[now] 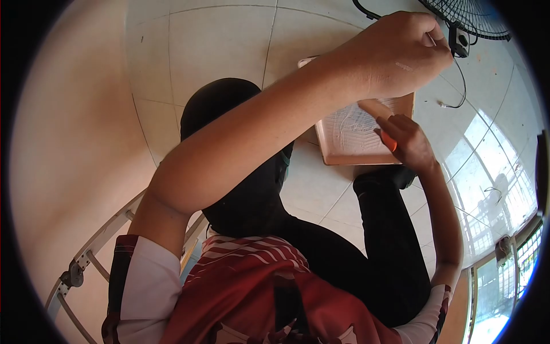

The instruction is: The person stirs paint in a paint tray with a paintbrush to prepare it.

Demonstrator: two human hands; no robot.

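My left hand is raised at the upper right, its fingers pinched on a thin, pale thing that is mostly hidden. Below it, my right hand is closed around an orange handle. A tan, elongated piece extends from that hand over a shallow tray; what it is I cannot tell. Ridges and a whitish coating show on the tray's inside. My left forearm and hand hide the tray's upper part.
A black fan stands at the top right, near a small dark box and a thin cable on the tiled floor. A metal ladder lies at the lower left beside the wall. My bent legs frame the tray's near side.
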